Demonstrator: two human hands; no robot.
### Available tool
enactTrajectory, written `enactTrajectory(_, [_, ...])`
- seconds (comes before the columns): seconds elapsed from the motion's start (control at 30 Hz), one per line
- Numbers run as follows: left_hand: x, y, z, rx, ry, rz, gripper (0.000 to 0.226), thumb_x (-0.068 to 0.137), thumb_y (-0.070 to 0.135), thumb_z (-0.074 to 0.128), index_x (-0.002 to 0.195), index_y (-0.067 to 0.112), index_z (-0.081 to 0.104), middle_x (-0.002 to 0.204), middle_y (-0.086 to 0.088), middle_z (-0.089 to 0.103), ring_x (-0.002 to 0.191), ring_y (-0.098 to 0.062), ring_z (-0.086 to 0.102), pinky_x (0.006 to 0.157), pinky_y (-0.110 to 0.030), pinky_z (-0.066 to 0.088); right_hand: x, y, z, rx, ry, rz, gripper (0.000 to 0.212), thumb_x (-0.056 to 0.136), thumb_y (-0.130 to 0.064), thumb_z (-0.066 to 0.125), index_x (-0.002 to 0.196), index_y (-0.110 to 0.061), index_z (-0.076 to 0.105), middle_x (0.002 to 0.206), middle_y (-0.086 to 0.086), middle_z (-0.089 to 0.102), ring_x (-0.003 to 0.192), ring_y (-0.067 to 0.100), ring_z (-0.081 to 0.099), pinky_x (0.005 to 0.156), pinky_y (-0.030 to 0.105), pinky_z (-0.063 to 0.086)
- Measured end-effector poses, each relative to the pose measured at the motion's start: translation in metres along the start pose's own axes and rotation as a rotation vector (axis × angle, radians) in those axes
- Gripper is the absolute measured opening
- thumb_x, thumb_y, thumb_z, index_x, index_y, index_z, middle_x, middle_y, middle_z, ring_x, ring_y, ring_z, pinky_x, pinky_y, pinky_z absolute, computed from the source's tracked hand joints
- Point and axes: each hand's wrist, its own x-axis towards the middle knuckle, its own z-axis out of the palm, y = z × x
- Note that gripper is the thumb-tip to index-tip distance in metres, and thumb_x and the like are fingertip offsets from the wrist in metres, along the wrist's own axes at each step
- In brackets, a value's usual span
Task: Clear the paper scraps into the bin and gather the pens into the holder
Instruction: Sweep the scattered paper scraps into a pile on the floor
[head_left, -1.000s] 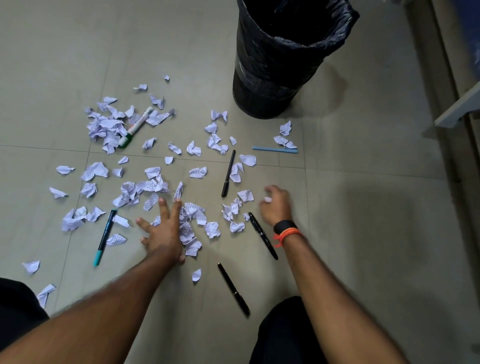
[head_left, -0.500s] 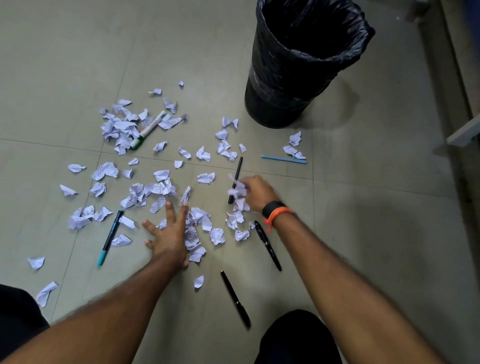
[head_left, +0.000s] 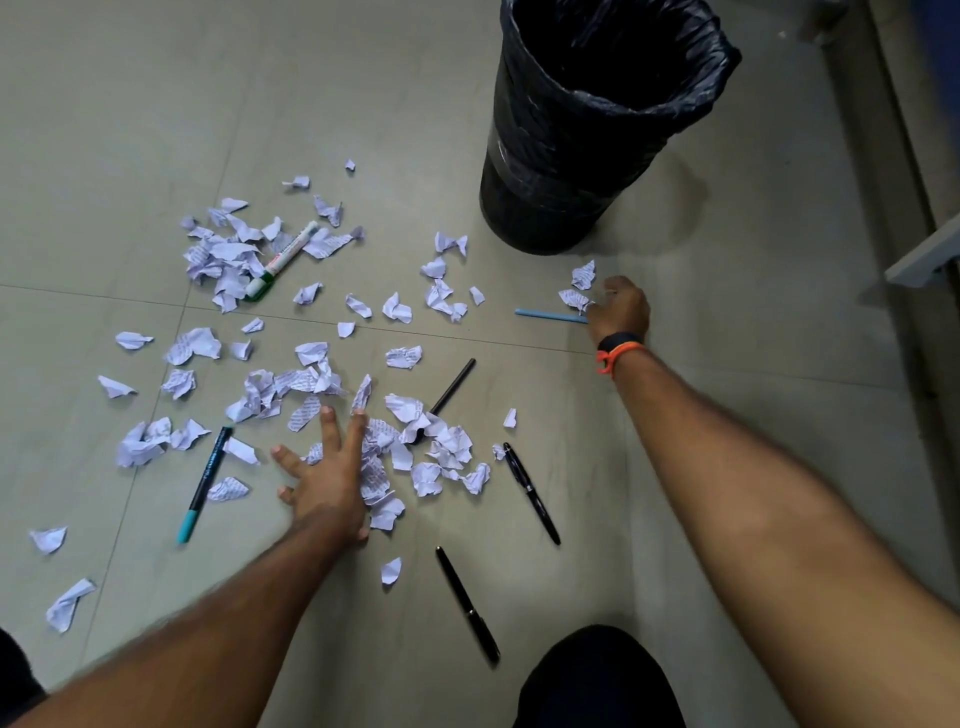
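Torn paper scraps (head_left: 441, 452) litter the tiled floor, with a denser heap (head_left: 223, 260) at the far left. A black-lined bin (head_left: 571, 171) stands upright behind them. Several pens lie loose: a white marker with a green cap (head_left: 283, 260), a teal-tipped pen (head_left: 205, 483), three black pens (head_left: 452, 387) (head_left: 532, 493) (head_left: 467, 605) and a light blue pen (head_left: 545, 315). My left hand (head_left: 327, 478) rests flat, fingers spread, against the near pile. My right hand (head_left: 621, 309) is curled on scraps at the blue pen's right end, just below the bin. No pen holder is in view.
A pale furniture edge (head_left: 919, 260) juts in at the right, beside a wall base running along the right side. My dark-clothed knee (head_left: 597, 675) fills the bottom centre. Bare tile lies to the right of my right arm.
My right hand has swept from the middle pile up and to the right, to the scraps beside the blue pen near the bin. My left hand has stayed planted on the floor.
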Motion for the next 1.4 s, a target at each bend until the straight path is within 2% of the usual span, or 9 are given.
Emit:
enactTrajectory(0.1, [0.003, 0.000, 0.003, -0.001, 0.011, -0.007, 0.129, 0.066, -0.015, 0.071, 0.149, 0.045, -0.008, 0.154, 0.013, -0.035, 0.142, -0.052, -0.016, 0.109, -0.066, 0.024, 0.023, 0.005, 0.002, -0.073, -0.118, -0.002, 0.061, 0.075, -0.016, 0.076, 0.132, -0.014, 0.053, 0.133, 0.019, 0.053, 0.121, 0.035, 0.052, 0.101, 0.032, 0.041])
enactTrajectory(0.3, [0.005, 0.000, 0.003, 0.006, 0.012, -0.024, 0.129, 0.067, -0.015, 0.070, 0.148, 0.046, -0.009, 0.153, 0.013, -0.036, 0.142, -0.050, -0.016, 0.110, -0.065, 0.024, 0.041, -0.009, 0.026, -0.022, -0.182, -0.162, 0.032, 0.063, -0.033, 0.068, 0.087, -0.012, 0.067, 0.083, 0.002, 0.067, 0.092, 0.025, 0.065, 0.087, 0.029, 0.051])
enactTrajectory(0.4, [0.004, 0.002, 0.002, 0.002, 0.003, -0.030, 0.129, 0.068, -0.015, 0.071, 0.148, 0.046, -0.010, 0.152, 0.012, -0.037, 0.142, -0.050, -0.017, 0.110, -0.064, 0.023, 0.058, -0.003, 0.068, 0.053, -0.230, -0.159, 0.027, 0.055, -0.034, 0.069, 0.078, -0.022, 0.066, 0.081, 0.003, 0.069, 0.080, 0.014, 0.063, 0.084, 0.031, 0.055])
enactTrajectory(0.5, [0.003, 0.004, 0.000, 0.005, -0.004, -0.036, 0.131, 0.068, -0.013, 0.073, 0.148, 0.046, -0.012, 0.152, 0.011, -0.038, 0.142, -0.050, -0.017, 0.111, -0.064, 0.023, 0.037, -0.023, 0.094, 0.022, -0.286, -0.197, 0.043, 0.056, -0.043, 0.074, 0.089, -0.017, 0.069, 0.093, 0.014, 0.070, 0.088, 0.027, 0.069, 0.080, 0.035, 0.056])
enactTrajectory(0.6, [0.002, 0.005, -0.001, 0.002, -0.012, -0.045, 0.132, 0.068, -0.011, 0.075, 0.147, 0.047, -0.013, 0.152, 0.012, -0.038, 0.142, -0.050, -0.018, 0.111, -0.064, 0.022, -0.019, -0.068, 0.091, -0.009, -0.378, -0.313, 0.023, 0.068, -0.022, 0.065, 0.089, -0.013, 0.070, 0.090, 0.019, 0.070, 0.084, 0.027, 0.065, 0.076, 0.034, 0.055])
enactTrajectory(0.7, [0.003, 0.004, -0.001, 0.006, -0.015, -0.039, 0.133, 0.068, -0.012, 0.075, 0.148, 0.047, -0.013, 0.152, 0.012, -0.038, 0.142, -0.050, -0.018, 0.111, -0.064, 0.023, -0.047, -0.090, 0.087, 0.000, -0.478, -0.431, 0.039, 0.073, -0.006, 0.067, 0.111, -0.015, 0.069, 0.102, 0.009, 0.063, 0.088, 0.018, 0.057, 0.088, 0.029, 0.048])
enactTrajectory(0.93, [0.008, 0.001, 0.004, 0.028, -0.006, -0.025, 0.134, 0.068, -0.013, 0.075, 0.147, 0.046, -0.016, 0.152, 0.011, -0.038, 0.141, -0.053, -0.016, 0.109, -0.066, 0.023, -0.003, -0.035, 0.019, -0.233, -0.018, -0.157, 0.026, 0.079, -0.010, 0.060, 0.104, -0.013, 0.068, 0.109, 0.015, 0.068, 0.110, 0.039, 0.056, 0.089, 0.040, 0.049])
enactTrajectory(1.1, [0.014, -0.002, 0.010, 0.040, 0.007, -0.020, 0.132, 0.069, -0.014, 0.072, 0.146, 0.047, -0.016, 0.151, 0.011, -0.039, 0.141, -0.054, -0.015, 0.108, -0.067, 0.024, 0.012, -0.003, -0.002, -0.416, -0.084, 0.013, 0.046, 0.065, -0.054, 0.077, 0.093, -0.018, 0.072, 0.102, 0.011, 0.069, 0.113, 0.034, 0.050, 0.092, 0.044, 0.039])
enactTrajectory(1.4, [0.015, -0.002, 0.012, 0.073, 0.013, -0.023, 0.133, 0.069, -0.012, 0.074, 0.146, 0.047, -0.017, 0.151, 0.010, -0.039, 0.140, -0.056, -0.013, 0.106, -0.067, 0.027, -0.002, -0.030, 0.032, -0.380, -0.139, -0.125, 0.023, 0.073, -0.035, 0.077, 0.089, -0.019, 0.074, 0.098, 0.009, 0.072, 0.109, 0.035, 0.053, 0.089, 0.041, 0.038])
